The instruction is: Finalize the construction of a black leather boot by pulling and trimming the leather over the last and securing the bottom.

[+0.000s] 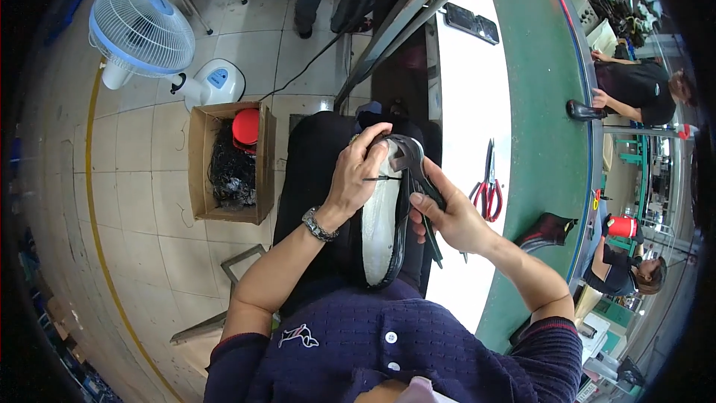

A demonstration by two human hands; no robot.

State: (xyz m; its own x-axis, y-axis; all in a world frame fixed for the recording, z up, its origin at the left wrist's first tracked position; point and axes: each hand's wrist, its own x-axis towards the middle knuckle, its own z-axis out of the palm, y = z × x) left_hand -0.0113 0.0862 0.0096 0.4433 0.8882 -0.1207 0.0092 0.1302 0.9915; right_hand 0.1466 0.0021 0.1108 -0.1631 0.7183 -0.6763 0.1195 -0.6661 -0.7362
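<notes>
An unfinished black shoe (382, 235) lies lengthwise over my lap, its long white underside facing up and black edging along the side. My left hand (356, 179) is closed round its far end, with a bracelet or watch on the wrist. A thin dark strip sticks out across the white surface beside those fingers. From the right, my right hand (447, 213) grips the black strap-like material (415, 160) at the shoe's far right edge. Narrow dark ends hang below its fingers; whether they belong to the shoe or to a tool I cannot tell.
Red-handled scissors (488, 192) and a dark phone (471, 24) lie on the white table (471, 97) at my right. Beyond it, a green conveyor belt (548, 134) carries a dark boot (548, 231). Left stand a cardboard box (265, 168) and a fan (142, 30). Other people work nearby.
</notes>
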